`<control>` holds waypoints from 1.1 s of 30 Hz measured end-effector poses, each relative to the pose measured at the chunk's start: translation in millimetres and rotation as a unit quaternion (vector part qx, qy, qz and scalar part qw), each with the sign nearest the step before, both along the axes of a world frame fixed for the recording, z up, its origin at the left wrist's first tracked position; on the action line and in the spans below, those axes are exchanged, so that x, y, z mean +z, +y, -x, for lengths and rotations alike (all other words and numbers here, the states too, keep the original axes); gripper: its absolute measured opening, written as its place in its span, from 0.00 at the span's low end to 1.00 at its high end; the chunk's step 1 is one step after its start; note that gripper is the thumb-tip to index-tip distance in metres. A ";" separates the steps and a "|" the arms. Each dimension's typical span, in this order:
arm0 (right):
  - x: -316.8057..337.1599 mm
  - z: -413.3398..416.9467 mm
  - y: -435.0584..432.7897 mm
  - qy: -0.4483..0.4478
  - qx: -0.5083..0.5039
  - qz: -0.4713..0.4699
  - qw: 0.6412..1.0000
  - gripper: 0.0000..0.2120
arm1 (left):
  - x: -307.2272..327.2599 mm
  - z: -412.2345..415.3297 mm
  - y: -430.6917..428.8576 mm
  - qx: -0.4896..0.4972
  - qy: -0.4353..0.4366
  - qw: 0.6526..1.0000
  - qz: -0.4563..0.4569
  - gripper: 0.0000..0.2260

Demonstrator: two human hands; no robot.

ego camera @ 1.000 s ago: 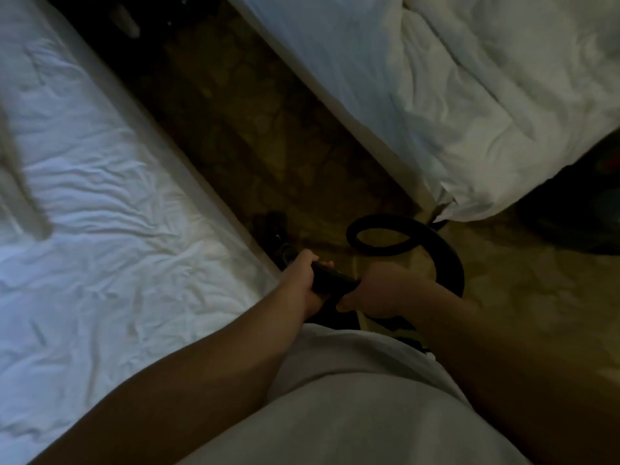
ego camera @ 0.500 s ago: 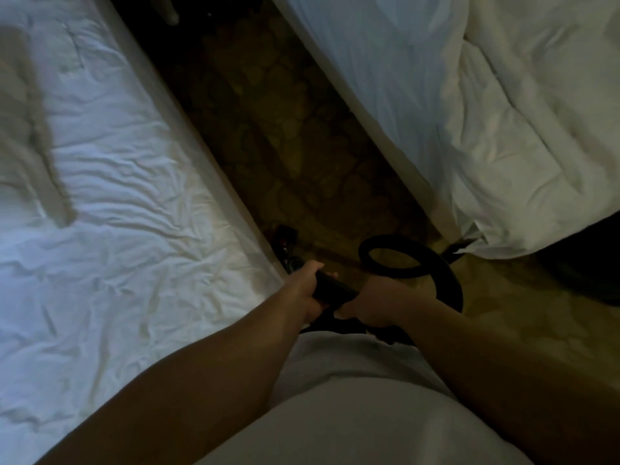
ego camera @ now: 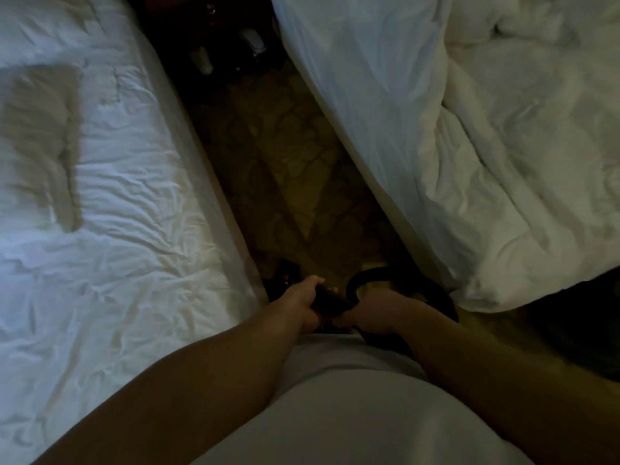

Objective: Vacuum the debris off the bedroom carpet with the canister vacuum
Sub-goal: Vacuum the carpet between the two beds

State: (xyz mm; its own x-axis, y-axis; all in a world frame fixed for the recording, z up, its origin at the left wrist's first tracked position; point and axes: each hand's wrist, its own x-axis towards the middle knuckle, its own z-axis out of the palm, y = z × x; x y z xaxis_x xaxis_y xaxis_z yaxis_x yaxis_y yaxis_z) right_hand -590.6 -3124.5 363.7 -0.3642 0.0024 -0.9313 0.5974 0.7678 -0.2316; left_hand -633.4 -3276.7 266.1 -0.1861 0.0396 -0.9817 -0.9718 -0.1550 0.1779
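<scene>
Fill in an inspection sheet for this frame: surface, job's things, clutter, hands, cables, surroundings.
Surface: patterned carpet, a narrow strip between two beds; too dim to make out debris.
Job's things: black wand held in front of the body; black hose loops beside the right hand. Canister not identifiable.
Clutter: pale objects at the dark far end of the strip, too blurred to name.
Hands: left hand and right hand both grip the wand, left ahead.
Cables: nothing seen.
Surroundings: left bed with a wrinkled white sheet; right bed with a rumpled white duvet.
</scene>
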 end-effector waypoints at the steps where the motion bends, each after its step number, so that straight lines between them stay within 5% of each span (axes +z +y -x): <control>1: -2.8 -3.9 12.0 0.006 0.004 -0.003 1.000 0.30 | -0.2 -5.2 12.6 0.009 0.001 1.000 -0.005 0.08; 5: -39.5 -30.2 75.0 0.025 0.074 0.003 0.997 0.47 | 0.6 -43.6 73.5 0.060 0.014 0.998 -0.020 0.08; 9: -16.2 -54.7 147.2 0.006 0.119 -0.007 0.993 0.25 | 9.2 -97.1 143.5 0.151 0.051 0.987 -0.024 0.09; 16: 1.1 -105.2 201.6 0.029 0.261 -0.016 0.965 0.19 | 25.8 -187.6 206.1 0.285 0.065 0.956 -0.022 0.10; 20: 7.8 -133.5 188.3 0.020 0.341 -0.024 0.940 0.32 | 32.1 -250.4 207.9 0.379 0.051 0.924 -0.027 0.08; 24: 8.6 -203.1 153.6 0.004 0.464 -0.010 0.886 0.20 | 24.6 -353.4 193.0 0.510 0.039 0.859 -0.013 0.10; 29: 0.5 -306.1 97.9 -0.010 0.587 -0.009 0.809 0.23 | 18.9 -490.6 179.1 0.671 0.037 0.741 -0.004 0.12; 33: -8.5 -409.6 54.9 -0.011 0.638 0.017 0.770 0.27 | 17.1 -603.8 155.5 0.730 0.039 0.682 0.024 0.15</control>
